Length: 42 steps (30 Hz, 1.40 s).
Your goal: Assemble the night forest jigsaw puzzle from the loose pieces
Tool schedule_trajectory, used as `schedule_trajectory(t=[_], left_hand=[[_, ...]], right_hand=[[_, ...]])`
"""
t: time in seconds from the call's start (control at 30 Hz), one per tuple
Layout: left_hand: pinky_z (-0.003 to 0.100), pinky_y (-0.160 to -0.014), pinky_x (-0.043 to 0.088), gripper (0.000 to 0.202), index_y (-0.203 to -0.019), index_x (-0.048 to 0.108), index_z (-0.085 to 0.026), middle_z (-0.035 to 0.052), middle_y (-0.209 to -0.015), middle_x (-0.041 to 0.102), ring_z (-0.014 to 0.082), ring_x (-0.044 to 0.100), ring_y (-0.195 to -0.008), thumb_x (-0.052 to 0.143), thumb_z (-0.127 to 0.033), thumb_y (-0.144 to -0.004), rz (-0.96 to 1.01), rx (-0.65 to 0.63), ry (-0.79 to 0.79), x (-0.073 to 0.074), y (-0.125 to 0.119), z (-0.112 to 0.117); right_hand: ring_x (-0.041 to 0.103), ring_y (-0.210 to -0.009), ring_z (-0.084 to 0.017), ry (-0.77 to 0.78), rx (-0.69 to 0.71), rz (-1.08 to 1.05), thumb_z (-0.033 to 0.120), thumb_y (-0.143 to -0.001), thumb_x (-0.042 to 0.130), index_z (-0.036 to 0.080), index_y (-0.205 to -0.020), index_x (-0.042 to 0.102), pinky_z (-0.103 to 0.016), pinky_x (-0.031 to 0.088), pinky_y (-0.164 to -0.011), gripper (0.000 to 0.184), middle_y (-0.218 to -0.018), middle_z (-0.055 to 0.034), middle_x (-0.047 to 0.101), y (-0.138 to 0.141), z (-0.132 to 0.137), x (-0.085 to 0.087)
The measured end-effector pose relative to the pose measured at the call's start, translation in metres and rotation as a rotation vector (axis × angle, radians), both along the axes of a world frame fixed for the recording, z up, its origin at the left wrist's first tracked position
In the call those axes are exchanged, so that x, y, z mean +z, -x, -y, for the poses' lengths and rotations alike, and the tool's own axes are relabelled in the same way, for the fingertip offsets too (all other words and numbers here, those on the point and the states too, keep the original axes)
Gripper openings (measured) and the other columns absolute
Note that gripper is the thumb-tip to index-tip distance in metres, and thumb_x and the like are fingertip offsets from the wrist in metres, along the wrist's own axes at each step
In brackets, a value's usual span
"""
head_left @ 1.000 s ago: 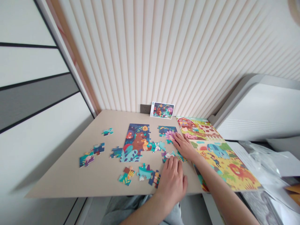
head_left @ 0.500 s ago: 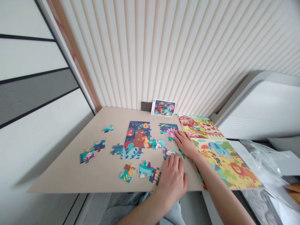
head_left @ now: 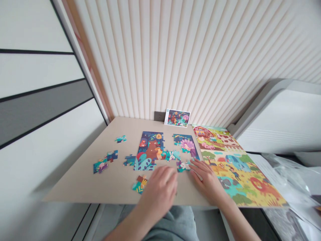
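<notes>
A half-built dark forest puzzle (head_left: 150, 150) with a bear lies mid-table. To its right lies a separate joined chunk with a peacock (head_left: 185, 144). My right hand (head_left: 207, 177) rests flat on the table, fingers stretched out, with its fingertips beside a small rabbit piece (head_left: 183, 165). My left hand (head_left: 159, 190) is smeared by motion near the front edge. It covers the loose pieces there, next to an orange-and-teal piece (head_left: 139, 183). Whether it grips anything is unclear.
Loose pieces (head_left: 112, 155) lie scattered on the left of the beige table (head_left: 100, 187). A reference card (head_left: 177, 117) leans on the ribbed wall. A finished farm puzzle (head_left: 233, 164) fills the right side. A white appliance (head_left: 281, 120) and plastic wrap (head_left: 288, 174) sit further right.
My left hand has slid left over the front loose pieces. My right hand has drawn back from the peacock chunk toward the front edge. The camera has shifted a little.
</notes>
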State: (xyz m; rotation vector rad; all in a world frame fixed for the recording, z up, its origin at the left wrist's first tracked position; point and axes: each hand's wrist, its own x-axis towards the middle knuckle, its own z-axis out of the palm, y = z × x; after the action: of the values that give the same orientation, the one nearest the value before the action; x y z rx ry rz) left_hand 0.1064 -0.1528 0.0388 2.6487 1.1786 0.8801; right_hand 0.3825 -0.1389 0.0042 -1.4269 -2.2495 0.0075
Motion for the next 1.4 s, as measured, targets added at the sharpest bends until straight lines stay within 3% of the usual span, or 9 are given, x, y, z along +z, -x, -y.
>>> schedule_trajectory(t=[0.13, 0.27, 0.47, 0.73, 0.9, 1.17, 1.4], left_hand=[[0.052, -0.111, 0.049, 0.039, -0.132, 0.066, -0.023, 0.0115, -0.14, 0.061, 0.0309, 0.057, -0.13, 0.043, -0.021, -0.101, -0.126, 0.233, -0.012, -0.022, 0.088, -0.041], [0.05, -0.115, 0.046, 0.042, -0.139, 0.064, -0.025, 0.0077, -0.148, 0.058, 0.0278, 0.056, -0.135, 0.042, -0.028, -0.103, -0.195, 0.243, 0.05, -0.047, 0.133, -0.064], [0.049, -0.118, 0.044, 0.041, -0.137, 0.066, -0.026, 0.0058, -0.151, 0.057, 0.0258, 0.053, -0.138, 0.043, -0.032, -0.103, -0.149, 0.232, 0.062, -0.061, 0.132, -0.067], [0.051, -0.121, 0.04, 0.041, -0.138, 0.064, -0.023, 0.008, -0.153, 0.055, 0.0266, 0.052, -0.14, 0.045, -0.031, -0.103, -0.159, 0.215, 0.072, -0.063, 0.132, -0.069], [0.05, -0.122, 0.039, 0.042, -0.141, 0.062, -0.026, 0.0052, -0.154, 0.053, 0.0249, 0.05, -0.142, 0.044, -0.032, -0.104, -0.147, 0.21, 0.067, -0.067, 0.133, -0.07], [0.052, -0.123, 0.038, 0.043, -0.143, 0.06, -0.025, 0.0058, -0.157, 0.05, 0.0261, 0.047, -0.145, 0.043, -0.032, -0.105, -0.153, 0.196, 0.095, -0.067, 0.133, -0.07], [0.051, -0.124, 0.037, 0.044, -0.145, 0.059, -0.022, 0.0073, -0.159, 0.048, 0.0262, 0.044, -0.146, 0.042, -0.033, -0.106, -0.182, 0.206, 0.1, -0.069, 0.134, -0.069]], right_hand=[[0.056, -0.137, -0.032, 0.026, 0.014, -0.022, 0.03, -0.103, 0.053, 0.03, -0.136, 0.068, -0.057, 0.049, -0.113, 0.036, -0.142, -0.0072, 0.066, 0.009, 0.012, -0.011], [0.056, -0.137, -0.033, 0.018, 0.011, -0.044, 0.03, -0.103, 0.053, 0.031, -0.135, 0.069, -0.058, 0.05, -0.112, 0.036, -0.142, -0.0071, 0.065, 0.012, 0.013, -0.015], [0.055, -0.138, -0.033, 0.015, 0.035, -0.017, 0.029, -0.102, 0.055, 0.033, -0.136, 0.068, -0.059, 0.048, -0.113, 0.036, -0.143, -0.0061, 0.065, 0.012, 0.015, -0.013], [0.054, -0.138, -0.032, 0.067, 0.06, 0.018, 0.033, -0.102, 0.058, 0.034, -0.139, 0.065, -0.058, 0.045, -0.115, 0.038, -0.145, -0.0066, 0.063, 0.011, 0.0, -0.001], [0.062, -0.127, -0.03, 0.097, 0.092, -0.022, 0.032, -0.102, 0.059, 0.032, -0.135, 0.067, -0.052, 0.05, -0.11, 0.035, -0.134, -0.0082, 0.069, 0.013, -0.014, 0.007], [0.061, -0.128, -0.028, 0.166, 0.181, -0.016, 0.035, -0.103, 0.059, 0.032, -0.135, 0.068, -0.048, 0.05, -0.111, 0.034, -0.136, -0.0072, 0.067, 0.005, -0.029, 0.002], [0.059, -0.129, -0.028, 0.173, 0.233, -0.003, 0.028, -0.1, 0.058, 0.033, -0.136, 0.067, -0.049, 0.047, -0.113, 0.037, -0.138, -0.0074, 0.064, 0.005, -0.034, 0.004]])
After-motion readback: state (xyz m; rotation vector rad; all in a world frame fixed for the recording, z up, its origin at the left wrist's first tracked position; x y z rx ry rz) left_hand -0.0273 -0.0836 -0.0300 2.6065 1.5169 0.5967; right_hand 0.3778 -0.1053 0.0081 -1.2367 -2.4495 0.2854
